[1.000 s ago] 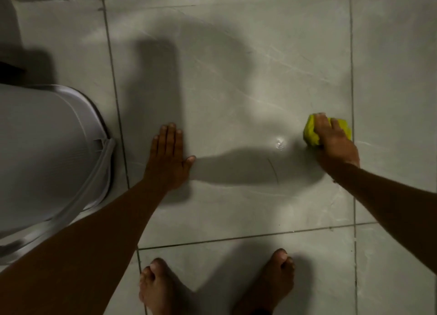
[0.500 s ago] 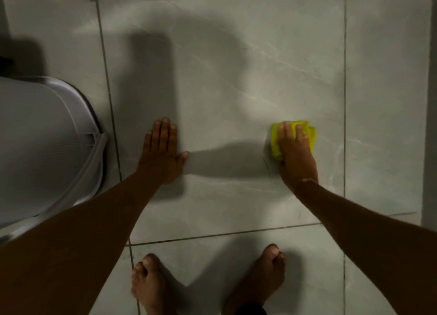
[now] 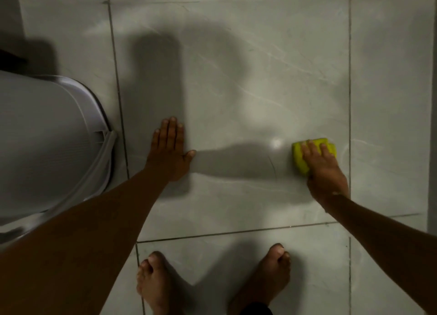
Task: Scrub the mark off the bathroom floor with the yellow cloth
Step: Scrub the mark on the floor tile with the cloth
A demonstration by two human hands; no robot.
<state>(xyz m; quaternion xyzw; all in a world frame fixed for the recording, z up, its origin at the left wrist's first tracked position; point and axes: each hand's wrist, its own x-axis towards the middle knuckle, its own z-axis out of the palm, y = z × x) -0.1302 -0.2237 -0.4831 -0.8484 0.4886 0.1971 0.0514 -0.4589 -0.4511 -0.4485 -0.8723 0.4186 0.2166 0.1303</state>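
Down on the grey tiled floor [image 3: 236, 54], head view, the only one given: person crouched, both bare feet [image 3: 260, 279] at the near edge, arms reaching away from the body. Left hand [image 3: 170, 154] lies palm-down on the tile, fingers together and pointing far, thumb out to the right; it holds nothing and reads as a prop, taking body weight so the other arm can push freely. Right hand [image 3: 324, 165] lies flat over the yellow cloth [image 3: 300, 158], fingers slightly spread across its top and pressing it to the floor rather than pinching it; whether the thumb is tucked under, cannot tell. Cloth is bunched into a thick wad, bright yellow-green, showing at the hand's left and far sides, near the right-hand grout line [image 3: 350, 101]. Wadding probably concentrates pressure into a small patch. The mark [image 3: 273, 165]: a thin dark curved line, hair-like, in the shadow of the arm, just left of the cloth and apart from it, still visible. A small bright glint [image 3: 276, 143] sits just beyond it on the far side, likely wetness or a light reflection. White toilet [image 3: 47, 137] fills the left side, well apart from the cloth. Judgement: scrubbing under way, mark not yet gone.
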